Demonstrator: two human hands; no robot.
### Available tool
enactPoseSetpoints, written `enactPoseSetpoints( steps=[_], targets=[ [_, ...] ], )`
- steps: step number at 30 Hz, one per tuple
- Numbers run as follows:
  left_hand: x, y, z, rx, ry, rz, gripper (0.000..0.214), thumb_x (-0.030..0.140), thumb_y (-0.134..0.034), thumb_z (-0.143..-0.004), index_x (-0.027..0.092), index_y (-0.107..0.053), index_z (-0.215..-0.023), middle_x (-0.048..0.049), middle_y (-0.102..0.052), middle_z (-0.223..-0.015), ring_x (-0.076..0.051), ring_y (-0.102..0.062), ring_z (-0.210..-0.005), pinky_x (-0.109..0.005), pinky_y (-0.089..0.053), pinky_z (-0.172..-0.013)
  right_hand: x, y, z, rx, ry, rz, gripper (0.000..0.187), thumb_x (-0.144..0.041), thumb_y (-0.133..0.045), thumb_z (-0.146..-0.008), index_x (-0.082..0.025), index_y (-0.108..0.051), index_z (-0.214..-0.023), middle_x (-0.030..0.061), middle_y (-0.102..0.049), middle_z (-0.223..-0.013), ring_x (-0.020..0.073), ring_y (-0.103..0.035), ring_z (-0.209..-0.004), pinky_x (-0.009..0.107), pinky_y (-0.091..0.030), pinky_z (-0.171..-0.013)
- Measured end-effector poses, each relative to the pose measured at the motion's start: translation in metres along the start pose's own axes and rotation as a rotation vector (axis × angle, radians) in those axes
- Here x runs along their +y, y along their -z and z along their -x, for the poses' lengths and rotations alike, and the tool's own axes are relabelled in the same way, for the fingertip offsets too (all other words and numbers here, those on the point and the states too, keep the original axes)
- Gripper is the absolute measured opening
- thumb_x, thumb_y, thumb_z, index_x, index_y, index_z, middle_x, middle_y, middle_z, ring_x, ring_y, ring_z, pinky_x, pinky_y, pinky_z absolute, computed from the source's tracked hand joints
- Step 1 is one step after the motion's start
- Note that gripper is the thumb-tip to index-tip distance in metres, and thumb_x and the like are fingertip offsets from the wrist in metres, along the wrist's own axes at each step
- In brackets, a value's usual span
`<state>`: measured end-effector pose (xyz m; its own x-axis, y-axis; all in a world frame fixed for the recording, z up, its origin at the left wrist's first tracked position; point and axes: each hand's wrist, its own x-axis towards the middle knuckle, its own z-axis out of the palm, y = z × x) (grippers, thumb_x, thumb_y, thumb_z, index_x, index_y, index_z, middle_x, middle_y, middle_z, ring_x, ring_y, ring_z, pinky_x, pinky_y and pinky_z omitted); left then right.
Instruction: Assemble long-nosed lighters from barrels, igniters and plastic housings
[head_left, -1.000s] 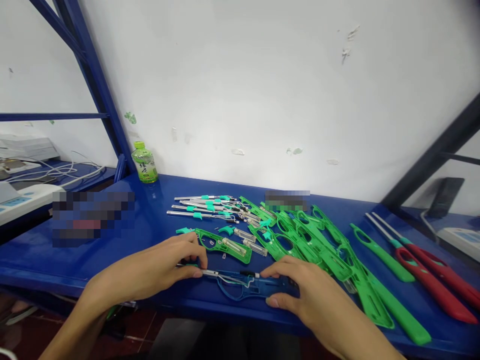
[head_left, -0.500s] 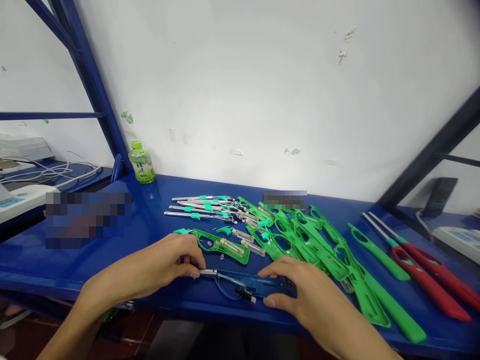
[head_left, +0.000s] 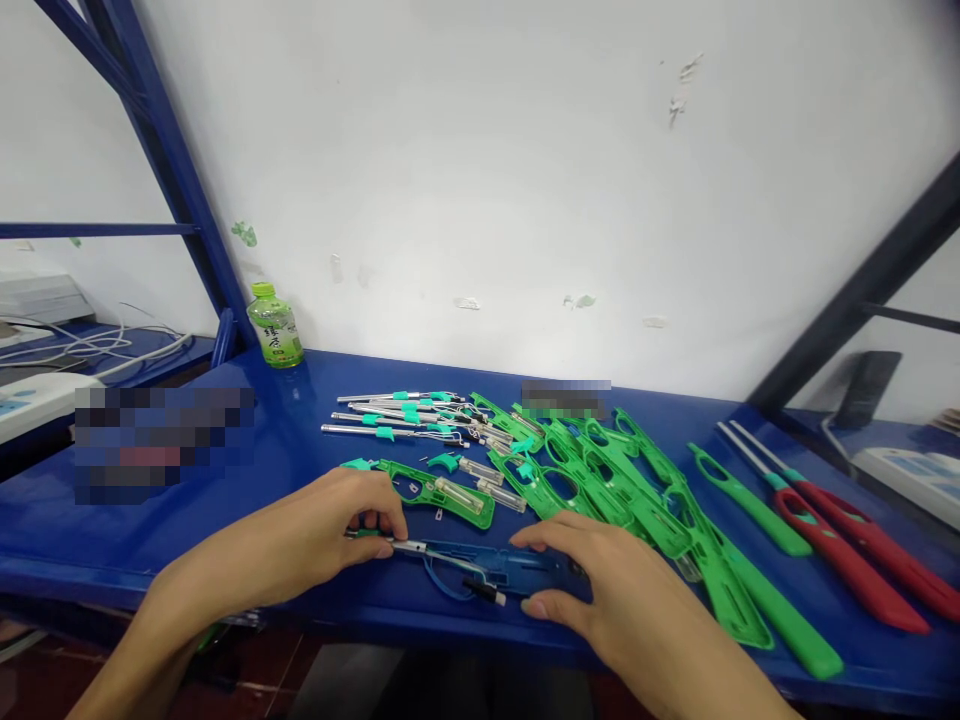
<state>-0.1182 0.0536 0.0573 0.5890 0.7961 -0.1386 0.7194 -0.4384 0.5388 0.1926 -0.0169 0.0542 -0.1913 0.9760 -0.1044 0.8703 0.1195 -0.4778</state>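
A blue plastic lighter shell [head_left: 495,573] lies near the front edge of the blue shelf [head_left: 315,450], with a metal tube and thin wires set in it. My left hand [head_left: 330,530] pinches the metal tube end at the shell's left. My right hand [head_left: 585,575] presses down on the shell's right end, thumb at its front edge. Just behind lies a green shell [head_left: 442,492] with parts inside.
A pile of green shells [head_left: 615,480] lies at the centre right, several metal tubes [head_left: 390,415] with teal pieces behind. Green and red finished lighters [head_left: 825,520] lie at the right. A green drink bottle [head_left: 274,328] stands at the back left by the blue frame post.
A black and white wire end has come loose from the top of the blue shell and now sticks out at its front. Both hands stay on the shell.
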Motion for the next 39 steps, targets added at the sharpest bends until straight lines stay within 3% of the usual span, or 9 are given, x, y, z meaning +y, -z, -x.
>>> enactPoseSetpoints(
  steps=[4,9,15,23,28,34,39],
  targets=[
    [0.002,0.001,0.001,0.005,-0.013,-0.021,0.011,0.030,-0.066,-0.101,0.034,-0.076,-0.103,0.0045,-0.074,-0.109,-0.019,-0.066,-0.106,-0.028,-0.048,-0.093,-0.012,0.000,0.007,0.094,0.030,-0.062,0.010,-0.035,-0.084,-0.090,-0.032,-0.075,-0.094,-0.0042,-0.075,-0.101,0.0223,-0.072,-0.092,0.033,-0.047,-0.081],
    [-0.002,-0.002,0.001,0.020,-0.028,-0.028,0.012,0.029,-0.065,-0.100,0.034,-0.076,-0.103,0.0042,-0.074,-0.109,-0.019,-0.067,-0.105,-0.028,-0.048,-0.091,-0.024,-0.017,0.004,0.062,0.046,0.039,0.020,-0.032,-0.090,-0.081,-0.033,-0.075,-0.095,-0.0046,-0.075,-0.094,0.0234,-0.072,-0.082,0.031,-0.037,-0.067],
    [-0.007,-0.003,0.000,0.028,-0.013,-0.047,0.009,0.029,-0.066,-0.099,0.033,-0.074,-0.100,0.0038,-0.074,-0.106,-0.020,-0.067,-0.103,-0.028,-0.048,-0.088,-0.028,-0.026,-0.002,0.041,0.110,0.175,0.009,-0.024,-0.080,-0.090,-0.031,-0.075,-0.089,-0.0038,-0.078,-0.089,0.0249,-0.076,-0.076,0.032,-0.030,-0.060],
    [-0.010,-0.003,0.000,0.032,-0.009,-0.031,0.010,0.028,-0.066,-0.098,0.033,-0.075,-0.100,0.0031,-0.074,-0.104,-0.020,-0.067,-0.099,-0.027,-0.049,-0.084,-0.024,-0.023,-0.001,0.208,0.254,0.242,0.008,-0.024,-0.078,-0.093,-0.031,-0.074,-0.092,-0.0057,-0.078,-0.088,0.0231,-0.075,-0.064,0.032,-0.028,-0.051],
    [-0.008,-0.004,0.001,0.024,0.020,-0.030,0.009,0.029,-0.065,-0.097,0.032,-0.073,-0.099,0.0025,-0.073,-0.104,-0.021,-0.067,-0.099,-0.028,-0.049,-0.083,-0.024,-0.022,-0.007,0.176,0.202,0.321,0.008,-0.023,-0.079,-0.093,-0.030,-0.074,-0.091,-0.0046,-0.079,-0.087,0.0239,-0.077,-0.065,0.033,-0.024,-0.050],
    [-0.005,-0.004,0.002,0.027,0.014,-0.029,0.008,0.030,-0.066,-0.097,0.031,-0.073,-0.099,0.0010,-0.073,-0.105,-0.022,-0.067,-0.100,-0.030,-0.048,-0.083,-0.021,-0.027,-0.010,0.108,0.099,0.242,0.007,-0.025,-0.077,-0.094,-0.031,-0.074,-0.093,-0.0050,-0.081,-0.086,0.0267,-0.079,-0.079,0.032,-0.030,-0.057],
    [-0.005,-0.006,-0.001,0.025,-0.007,-0.016,0.011,0.035,-0.065,-0.101,0.031,-0.073,-0.096,0.0021,-0.073,-0.102,-0.021,-0.066,-0.098,-0.029,-0.047,-0.083,-0.018,-0.030,-0.008,0.120,0.087,0.220,0.009,-0.025,-0.078,-0.092,-0.032,-0.074,-0.088,-0.0058,-0.081,-0.080,0.0267,-0.078,-0.073,0.032,-0.027,-0.056]
  ],
)
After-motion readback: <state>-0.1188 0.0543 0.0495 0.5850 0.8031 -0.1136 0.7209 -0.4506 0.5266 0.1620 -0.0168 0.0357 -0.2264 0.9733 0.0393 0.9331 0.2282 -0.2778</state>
